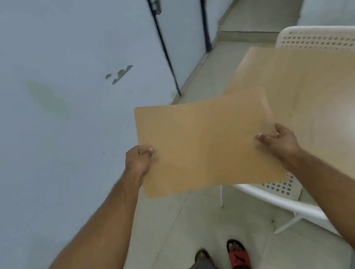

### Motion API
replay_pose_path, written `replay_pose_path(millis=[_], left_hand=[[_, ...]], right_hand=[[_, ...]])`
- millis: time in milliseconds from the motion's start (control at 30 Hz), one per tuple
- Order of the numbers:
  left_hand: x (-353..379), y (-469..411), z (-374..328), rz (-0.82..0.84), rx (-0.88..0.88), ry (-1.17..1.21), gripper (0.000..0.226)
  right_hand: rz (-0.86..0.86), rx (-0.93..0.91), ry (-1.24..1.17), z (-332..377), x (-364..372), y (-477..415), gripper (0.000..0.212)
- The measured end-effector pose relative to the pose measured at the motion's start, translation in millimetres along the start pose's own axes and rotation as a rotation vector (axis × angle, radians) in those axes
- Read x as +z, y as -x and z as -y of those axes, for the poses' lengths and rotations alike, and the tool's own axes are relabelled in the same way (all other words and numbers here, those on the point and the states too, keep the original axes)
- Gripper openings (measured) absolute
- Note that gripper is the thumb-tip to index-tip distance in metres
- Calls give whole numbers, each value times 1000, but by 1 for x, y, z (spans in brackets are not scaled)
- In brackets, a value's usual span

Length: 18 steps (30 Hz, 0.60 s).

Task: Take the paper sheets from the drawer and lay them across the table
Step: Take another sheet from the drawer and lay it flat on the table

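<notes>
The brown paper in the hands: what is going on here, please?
A person stands near a wooden table and holds a brown paper sheet up in the air. The left hand pinches its left edge and the right hand pinches its right edge. The sheet is not laid down yet: it is above the floor and a white chair, close to the table's near corner. No drawer is in view.

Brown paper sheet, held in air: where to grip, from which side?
Pinch the paper sheet at its two side edges, coming in from left and right, thumbs on top, as the left hand and right hand do now. It is wide and thin, so a one-edge grip would likely let it droop.
</notes>
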<state>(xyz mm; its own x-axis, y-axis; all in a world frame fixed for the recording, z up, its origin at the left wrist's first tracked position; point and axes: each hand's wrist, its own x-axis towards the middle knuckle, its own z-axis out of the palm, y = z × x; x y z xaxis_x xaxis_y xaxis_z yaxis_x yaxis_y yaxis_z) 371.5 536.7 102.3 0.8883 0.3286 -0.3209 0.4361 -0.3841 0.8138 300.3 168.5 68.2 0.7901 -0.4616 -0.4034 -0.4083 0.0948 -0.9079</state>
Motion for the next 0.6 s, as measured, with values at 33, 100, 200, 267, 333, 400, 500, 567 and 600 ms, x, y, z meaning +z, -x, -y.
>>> replay_pose_path(millis=[33,100,200,267,333,400,500,567,600], left_hand=[[14,-17,-9,37,10,-2,14],[43,-45,-29,124,35,-29,12],[89,-81,-52,271,102,-82,12],[117,-98,-68,376,124,-109,13],[143,-112,-80,448,142,-136,20],[170,-123,-95,525,172,-139,18],[206,-130,-114,616,176,-137,13],[224,-132,-120,666,164,-151,13],[233,-133,-122,684,156,-160,13]], right_hand=[[-53,15,2,0,-3,-8,33],[-176,40,21,-1,-6,-21,32],[-334,74,85,-4,-16,-33,35],[-446,103,99,-2,-24,-35,37],[-528,129,104,1,-34,-31,36],[-605,150,88,2,-43,-29,36],[-691,170,75,-2,-53,-28,37],[-729,189,75,-7,-57,-31,37],[-747,204,87,-8,-58,-34,38]])
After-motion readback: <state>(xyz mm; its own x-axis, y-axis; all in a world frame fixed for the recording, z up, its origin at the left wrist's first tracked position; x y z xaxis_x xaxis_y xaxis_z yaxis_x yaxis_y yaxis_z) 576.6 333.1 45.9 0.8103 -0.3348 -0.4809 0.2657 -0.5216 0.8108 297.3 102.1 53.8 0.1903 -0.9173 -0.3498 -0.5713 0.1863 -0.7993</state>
